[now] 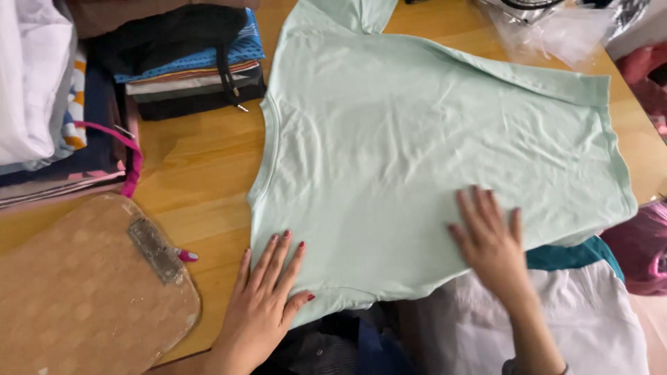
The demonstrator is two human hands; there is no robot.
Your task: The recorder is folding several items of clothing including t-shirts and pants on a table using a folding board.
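A pale mint green T-shirt [417, 153] lies spread flat on the wooden table [194, 173], neck to the left and hem to the right. My left hand [267, 295] rests flat, fingers apart, on the shirt's near left corner at the sleeve. My right hand [490, 239] presses flat on the near edge of the shirt's body, fingers spread. Neither hand grips the cloth.
Stacks of folded clothes [187, 66] sit at the far left, with a white and dark pile [35, 104] beside them. A brown clipboard [83, 292] lies near left. More garments, white [556, 319] and teal, lie under the near edge. Clear plastic [556, 31] sits far right.
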